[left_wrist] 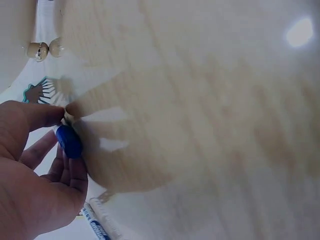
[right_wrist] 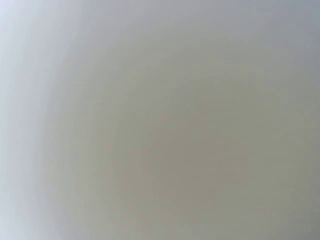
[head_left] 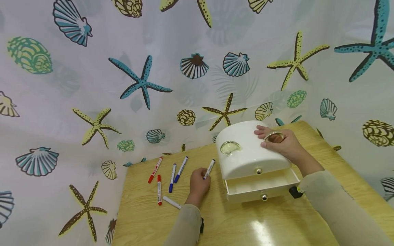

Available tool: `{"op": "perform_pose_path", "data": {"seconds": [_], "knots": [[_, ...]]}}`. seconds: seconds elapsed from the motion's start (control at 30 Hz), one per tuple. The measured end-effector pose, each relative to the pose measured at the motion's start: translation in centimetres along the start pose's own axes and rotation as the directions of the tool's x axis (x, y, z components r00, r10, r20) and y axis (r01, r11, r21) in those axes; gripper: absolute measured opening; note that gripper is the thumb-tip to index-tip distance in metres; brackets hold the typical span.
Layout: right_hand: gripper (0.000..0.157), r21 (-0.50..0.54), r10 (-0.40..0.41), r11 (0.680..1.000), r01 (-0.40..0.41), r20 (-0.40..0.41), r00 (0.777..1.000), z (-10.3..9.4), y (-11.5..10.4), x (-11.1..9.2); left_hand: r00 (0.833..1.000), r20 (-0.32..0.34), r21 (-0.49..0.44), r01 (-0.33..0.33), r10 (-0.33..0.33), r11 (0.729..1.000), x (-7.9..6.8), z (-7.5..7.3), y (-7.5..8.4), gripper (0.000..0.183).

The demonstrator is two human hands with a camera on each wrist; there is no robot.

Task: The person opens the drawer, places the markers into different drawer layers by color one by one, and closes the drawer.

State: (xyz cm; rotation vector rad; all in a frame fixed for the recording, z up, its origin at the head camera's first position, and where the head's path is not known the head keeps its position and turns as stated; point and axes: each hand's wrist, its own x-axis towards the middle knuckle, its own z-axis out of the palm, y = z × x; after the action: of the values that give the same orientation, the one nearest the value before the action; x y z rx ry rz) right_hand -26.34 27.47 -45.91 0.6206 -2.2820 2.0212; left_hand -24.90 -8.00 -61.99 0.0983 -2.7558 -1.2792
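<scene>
My left hand [head_left: 199, 184] pinches a white marker [head_left: 210, 168] between thumb and fingers, just left of the white box. In the left wrist view, the blue end [left_wrist: 69, 141] of that marker shows by my fingertips. A white drawer box [head_left: 246, 150] with a rounded top stands on the table, its lower drawer [head_left: 261, 184] pulled out. My right hand [head_left: 284, 145] rests on the box's top, thumb and extended fingers on either side of a gold-rimmed ring [head_left: 275, 134]. The right wrist view is only a blur.
Red markers [head_left: 155, 170], blue-capped markers [head_left: 181, 169] and a white marker [head_left: 171, 202] lie on the wooden table [head_left: 144, 222], left of my left hand. A second gold-rimmed ring [head_left: 230, 147] is on the box's left. A curtain [head_left: 166, 41] printed with shells and starfish hangs behind.
</scene>
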Motion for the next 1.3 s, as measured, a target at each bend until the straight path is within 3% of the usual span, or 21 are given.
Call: {"op": "perform_pose_path", "data": {"seconds": [0.23,0.4,0.7,0.97,1.3], "knots": [[0.033,-0.026,0.053,0.998,-0.053,-0.008,0.999,0.1,0.0,-0.2,0.996,0.076,0.071,0.037,-0.042,0.997,-0.1,-0.2,0.0,0.026],[0.033,-0.016,0.038,0.999,-0.038,-0.002,0.999,0.1,0.0,-0.2,0.997,0.066,0.07,0.039,-0.044,0.997,-0.5,-0.6,0.5,0.028],[0.033,0.002,0.026,1.0,-0.026,-0.011,1.0,-0.1,0.2,-0.2,0.999,0.035,-0.116,0.018,-0.014,0.993,-1.2,-1.8,1.6,0.031],[0.035,-0.027,0.054,0.998,-0.054,-0.012,0.998,0.0,-0.2,-0.3,1.0,-0.031,-0.219,-0.004,-0.002,0.976,-2.2,-3.4,2.8,0.033],[0.036,-0.034,0.02,0.999,-0.019,0.011,1.0,-0.3,0.0,-0.3,0.986,-0.122,-0.371,-0.15,0.112,0.916,-3.6,-5.1,5.4,0.029]]}}
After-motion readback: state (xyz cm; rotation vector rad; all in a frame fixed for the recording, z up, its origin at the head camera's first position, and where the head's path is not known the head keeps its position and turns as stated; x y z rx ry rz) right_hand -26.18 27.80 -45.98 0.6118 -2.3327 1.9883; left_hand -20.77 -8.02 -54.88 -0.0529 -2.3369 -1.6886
